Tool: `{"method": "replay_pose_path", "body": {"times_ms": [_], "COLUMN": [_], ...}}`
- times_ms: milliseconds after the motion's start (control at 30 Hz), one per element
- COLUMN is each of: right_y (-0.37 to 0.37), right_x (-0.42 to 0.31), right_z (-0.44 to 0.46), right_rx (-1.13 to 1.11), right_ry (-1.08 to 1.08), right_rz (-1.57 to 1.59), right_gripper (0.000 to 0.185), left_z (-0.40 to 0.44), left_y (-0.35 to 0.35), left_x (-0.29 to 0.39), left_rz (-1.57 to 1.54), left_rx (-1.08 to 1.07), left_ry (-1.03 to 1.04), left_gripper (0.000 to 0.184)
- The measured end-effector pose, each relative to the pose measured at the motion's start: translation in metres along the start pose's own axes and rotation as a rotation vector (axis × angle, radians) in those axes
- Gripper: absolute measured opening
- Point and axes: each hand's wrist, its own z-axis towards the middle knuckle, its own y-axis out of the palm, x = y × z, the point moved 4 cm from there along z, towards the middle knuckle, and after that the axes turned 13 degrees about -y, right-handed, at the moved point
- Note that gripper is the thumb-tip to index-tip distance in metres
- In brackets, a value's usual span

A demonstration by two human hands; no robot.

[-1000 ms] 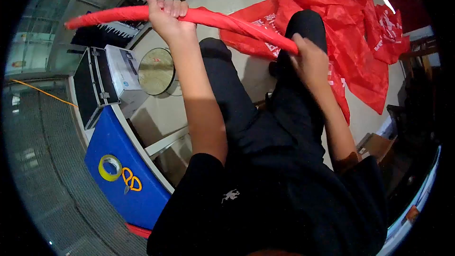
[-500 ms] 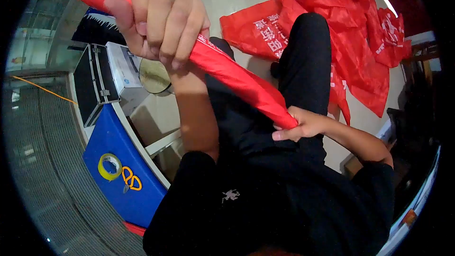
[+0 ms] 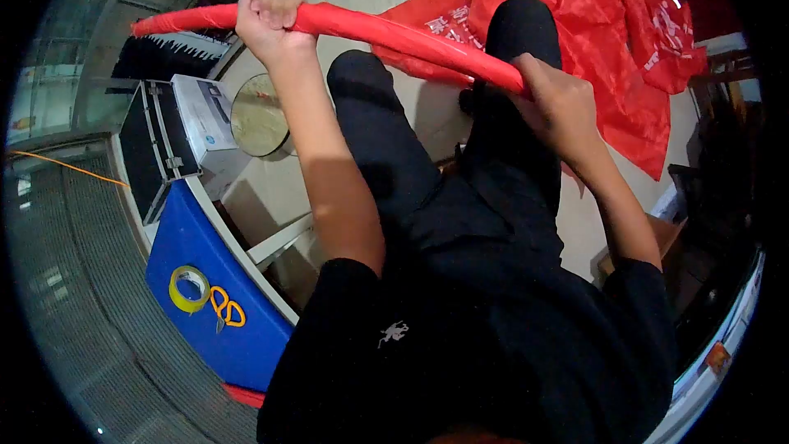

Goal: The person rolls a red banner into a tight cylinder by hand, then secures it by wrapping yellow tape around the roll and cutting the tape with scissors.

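A long, tight roll of red bag cloth (image 3: 403, 37) stretches across in front of me, over my knees, dipping slightly toward the right. Around its left part my left hand (image 3: 275, 25) is closed, and a thinner end of the roll sticks out past that fist. At the right end my right hand (image 3: 559, 103) is closed on the cloth, with its fingers partly hidden. Loose red bags with white printed characters (image 3: 575, 41) lie heaped on the floor beyond my knees.
Left of me a blue tabletop (image 3: 189, 222) holds a tape roll (image 3: 189, 289) and orange-handled scissors (image 3: 228, 307). Behind it stand a black case (image 3: 152, 148) and a white box (image 3: 205, 115). A round stool (image 3: 259, 115) is nearby. Dark furniture (image 3: 723, 189) lines the right side.
The roll has moved away from my head and lies more level. Its left end has come down with my left hand, while my right hand has risen with the right end.
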Motion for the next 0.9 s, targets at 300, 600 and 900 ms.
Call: {"method": "replay_pose_path", "body": {"times_ms": [300, 600, 900], "right_y": [0.07, 0.081, 0.036], "right_x": [-0.043, -0.067, -0.063], "right_z": [-0.021, -0.059, -0.022], "right_rx": [-0.271, -0.766, -0.43], "right_ry": [0.1, 0.538, 0.109], "right_rz": [1.192, 1.668, 0.912], "right_gripper": [0.044, 0.026, 0.068], "left_z": [-0.05, -0.071, -0.105], "left_y": [0.051, 0.068, 0.055], "left_x": [-0.006, -0.018, 0.005], "left_rz": [0.164, -0.178, -0.238], "left_rx": [-0.558, -0.865, -0.98], "left_ry": [0.035, -0.185, 0.044], "left_gripper": [0.04, 0.043, 0.039]}}
